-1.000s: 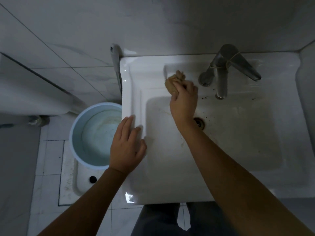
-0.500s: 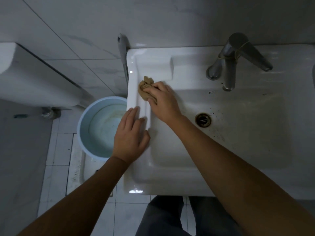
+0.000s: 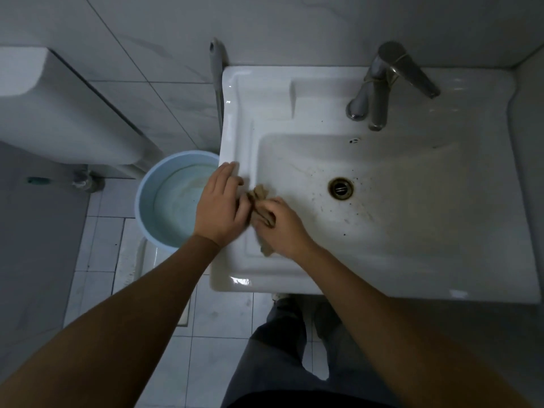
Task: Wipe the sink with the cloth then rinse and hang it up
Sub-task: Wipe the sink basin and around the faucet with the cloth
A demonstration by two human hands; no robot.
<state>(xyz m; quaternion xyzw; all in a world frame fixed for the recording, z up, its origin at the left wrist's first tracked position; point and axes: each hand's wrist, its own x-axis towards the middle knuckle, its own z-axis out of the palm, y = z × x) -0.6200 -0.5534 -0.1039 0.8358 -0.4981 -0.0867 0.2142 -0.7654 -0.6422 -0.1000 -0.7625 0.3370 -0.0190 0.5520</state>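
A white square sink (image 3: 294, 92) fills the right of the view, with dark specks around its drain (image 3: 341, 188). My right hand (image 3: 284, 228) presses a crumpled tan cloth (image 3: 259, 198) onto the sink's left rim, near the front corner; a tail of the cloth shows below the palm. My left hand (image 3: 220, 209) lies flat on the same rim, fingers spread, right beside the cloth and touching the right hand. No water runs from the metal faucet (image 3: 379, 92) at the back.
A light blue bucket (image 3: 147, 201) holding water stands on the tiled floor just left of the sink. A toilet tank (image 3: 59, 113) is at far left. A grey handle (image 3: 216, 69) leans by the sink's back left corner. My legs are below the front edge.
My right hand dragged the cloth from the back ledge near the faucet, along the left rim, down toward the front corner. My left hand stayed on the rim.
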